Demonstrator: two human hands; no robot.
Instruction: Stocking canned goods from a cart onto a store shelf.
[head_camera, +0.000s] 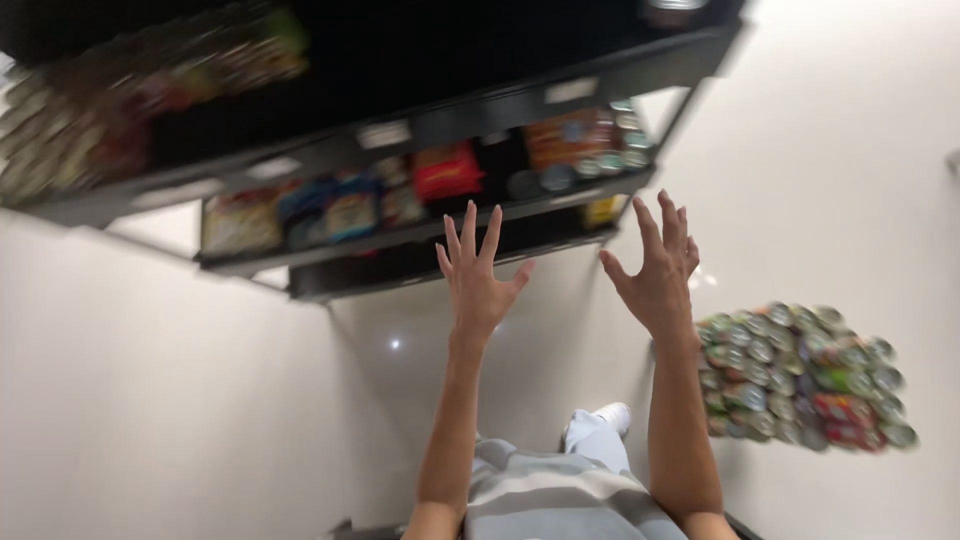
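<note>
Overall view: looking down the person's own body toward a pale glossy floor (150, 400), with a dark shelf unit (470, 120) across the top of the picture; the shelf goods are blurred.
Left hand: the left hand (478, 275) is raised and bare, fingers spread and straight, holding nothing; it points up the picture toward the shelf unit.
Right hand: the right hand (655, 270) is also raised and bare, fingers apart and slightly curled, holding nothing; it leans a little toward the left hand.
Long axis: both forearms run from the bottom edge up the picture, nearly parallel, the hands well apart with open floor between them.
Nearest things: the fingertips of both hands overlap the front edge of the lower shelf (420, 235) in the picture; whether they touch it cannot be told.
Shelf goods: coloured packets (340, 210), a red packet (447, 170) and some tins (610, 150) stand in a row on the shelf just above the hands.
Cans: a tight cluster of cans (800, 375) stands on the floor, ends facing the camera, just beside the right forearm.
Body: a grey striped top (560, 500) and a white shoe (612, 415) show between the forearms.
Open room: wide bare floor lies to the left of the left arm, and between the shelf unit and the cans.
</note>
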